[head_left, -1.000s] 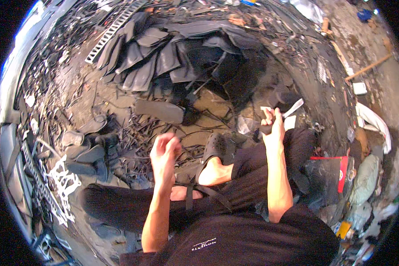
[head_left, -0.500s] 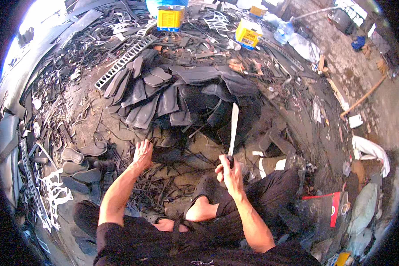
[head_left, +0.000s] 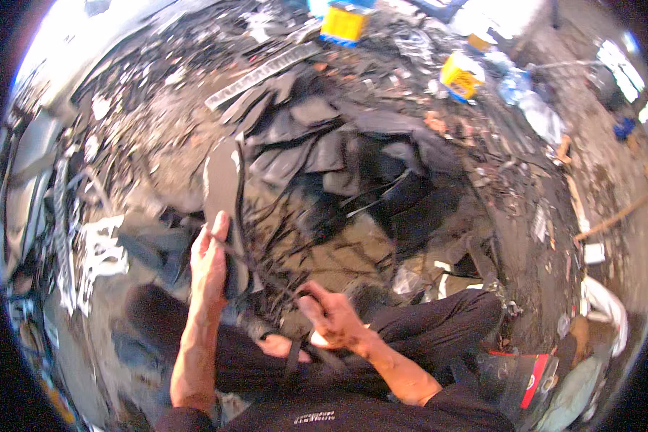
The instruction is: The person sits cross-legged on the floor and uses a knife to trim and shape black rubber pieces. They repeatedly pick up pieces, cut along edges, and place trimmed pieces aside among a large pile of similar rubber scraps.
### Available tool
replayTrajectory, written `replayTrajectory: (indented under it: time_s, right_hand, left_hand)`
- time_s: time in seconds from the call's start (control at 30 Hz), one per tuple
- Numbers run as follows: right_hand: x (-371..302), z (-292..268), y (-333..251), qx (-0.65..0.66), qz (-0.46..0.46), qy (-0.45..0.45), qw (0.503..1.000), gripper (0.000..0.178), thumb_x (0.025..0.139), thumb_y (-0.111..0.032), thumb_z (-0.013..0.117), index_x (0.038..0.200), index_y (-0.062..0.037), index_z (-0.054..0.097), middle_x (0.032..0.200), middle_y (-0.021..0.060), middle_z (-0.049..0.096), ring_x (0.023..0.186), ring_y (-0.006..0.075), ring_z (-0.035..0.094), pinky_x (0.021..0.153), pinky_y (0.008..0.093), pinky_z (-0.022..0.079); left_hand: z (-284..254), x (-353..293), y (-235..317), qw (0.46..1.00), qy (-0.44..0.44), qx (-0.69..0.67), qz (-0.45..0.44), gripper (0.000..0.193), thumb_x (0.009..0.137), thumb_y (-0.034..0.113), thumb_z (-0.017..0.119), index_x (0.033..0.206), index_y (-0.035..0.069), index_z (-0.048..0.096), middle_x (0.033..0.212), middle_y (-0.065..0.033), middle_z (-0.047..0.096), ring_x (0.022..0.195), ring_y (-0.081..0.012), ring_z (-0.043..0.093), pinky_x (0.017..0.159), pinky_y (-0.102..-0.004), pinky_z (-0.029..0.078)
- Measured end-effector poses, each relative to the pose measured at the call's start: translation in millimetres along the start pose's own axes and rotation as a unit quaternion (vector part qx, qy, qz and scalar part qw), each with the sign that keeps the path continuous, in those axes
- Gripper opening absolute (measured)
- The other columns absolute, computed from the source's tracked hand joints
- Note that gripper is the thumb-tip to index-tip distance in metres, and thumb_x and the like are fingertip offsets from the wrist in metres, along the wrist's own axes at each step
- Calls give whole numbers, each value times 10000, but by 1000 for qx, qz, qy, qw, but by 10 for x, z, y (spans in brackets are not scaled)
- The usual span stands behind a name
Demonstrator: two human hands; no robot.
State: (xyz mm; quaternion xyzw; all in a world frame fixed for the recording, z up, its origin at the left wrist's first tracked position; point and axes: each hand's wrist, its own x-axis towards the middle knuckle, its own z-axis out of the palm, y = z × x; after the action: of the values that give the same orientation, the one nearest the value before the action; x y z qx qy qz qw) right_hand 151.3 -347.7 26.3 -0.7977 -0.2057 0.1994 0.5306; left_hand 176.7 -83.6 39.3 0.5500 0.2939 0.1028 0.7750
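My left hand (head_left: 209, 263) is closed around the lower part of a long dark shoe sole (head_left: 222, 180), held upright left of centre. Along the sole's right edge stands a thin dark strip, partly apart from it. My right hand (head_left: 331, 315) is closed in a fist in front of my lap. From it a knife (head_left: 265, 272), blurred and seen nearly edge-on, points up and left towards the sole. The contact between blade and sole is too smeared to make out. Beyond both hands lies a heap of dark rubber pieces (head_left: 317, 155).
White cut-out scrap (head_left: 102, 245) lies to the left. Yellow-and-blue boxes (head_left: 343, 26) stand at the back among scattered offcuts. A wooden stick (head_left: 612, 219) and white cloth (head_left: 603, 306) are on the right. My crossed legs (head_left: 439, 317) border the near side.
My left hand has picked up a sole and raised it upright. My right hand has moved left and lower, its knife swinging from upright to leftward. The view has shifted.
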Motion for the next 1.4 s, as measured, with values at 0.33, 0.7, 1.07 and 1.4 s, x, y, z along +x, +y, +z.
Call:
replayTrajectory:
  time_s: [0.33, 0.7, 1.07, 1.4]
  right_hand:
    - [-57, 70, -179, -47, -56, 54, 996, 305, 1095, -316, 544, 1088, -20, 617, 675, 95, 509, 611, 169, 474, 580, 353, 402]
    - [811, -330, -131, 184, 76, 159, 967, 557, 1149, -587, 398, 1033, -84, 607, 739, -39, 521, 590, 43, 473, 503, 231, 368]
    - [36, 233, -365, 126, 22, 9, 992, 464, 1001, -406, 780, 1193, 0, 668, 901, 77, 761, 799, 122, 664, 698, 320, 534]
    - [-323, 286, -5, -135, 20, 102, 985, 391, 1118, -409, 472, 1096, -53, 631, 730, 178, 624, 667, 349, 644, 644, 480, 501]
  left_hand:
    - [173, -876, 70, 997, -47, -60, -26, 410, 1092, 410, 671, 1316, 66, 649, 1105, 11, 711, 928, -56, 596, 836, -259, 514]
    - [434, -1551, -330, 994, -76, -72, -45, 453, 1101, 341, 657, 1425, 30, 594, 1300, -61, 709, 1164, -139, 634, 1018, -326, 515]
    - [58, -900, -335, 999, 43, 17, 26, 419, 1052, 417, 715, 1232, 39, 726, 1012, -18, 750, 833, -88, 663, 747, -299, 550]
    - [97, -980, -24, 995, 1, -47, -87, 480, 1007, 479, 762, 1196, 39, 740, 970, -9, 742, 805, -83, 648, 731, -286, 540]
